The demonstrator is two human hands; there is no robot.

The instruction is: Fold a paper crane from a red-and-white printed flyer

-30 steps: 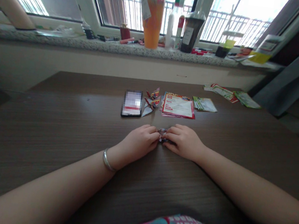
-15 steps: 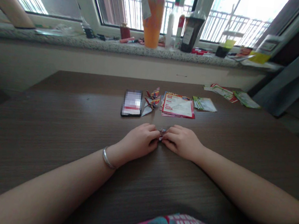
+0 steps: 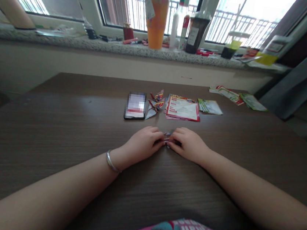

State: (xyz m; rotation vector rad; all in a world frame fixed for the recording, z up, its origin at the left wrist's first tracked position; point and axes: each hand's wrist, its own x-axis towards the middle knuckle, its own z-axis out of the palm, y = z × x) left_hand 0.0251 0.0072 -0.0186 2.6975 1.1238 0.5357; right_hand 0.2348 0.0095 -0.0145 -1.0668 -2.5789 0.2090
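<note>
**Pretty sure this is a room in somebody's home**

Wood-look table point(image 3: 43, 128) right by a big window point(image 3: 87, 0), and the speckled stone sill point(image 3: 108, 49) is crammed with everyday clutter: tall cup of orange drink point(image 3: 156, 30), dark drink in a lidded cup point(image 3: 193, 36), green-capped bottle point(image 3: 176, 25). Very lived-in vibe tbh. There's also a grey-blue curtain point(image 3: 301, 80) off to the right and a barred railing point(image 3: 242, 28) outside.

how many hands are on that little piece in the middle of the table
2: the left hand, with a bracelet at its wrist, and the right hand opposite. Their fingertips meet at the small piece. No other hands show.
</note>
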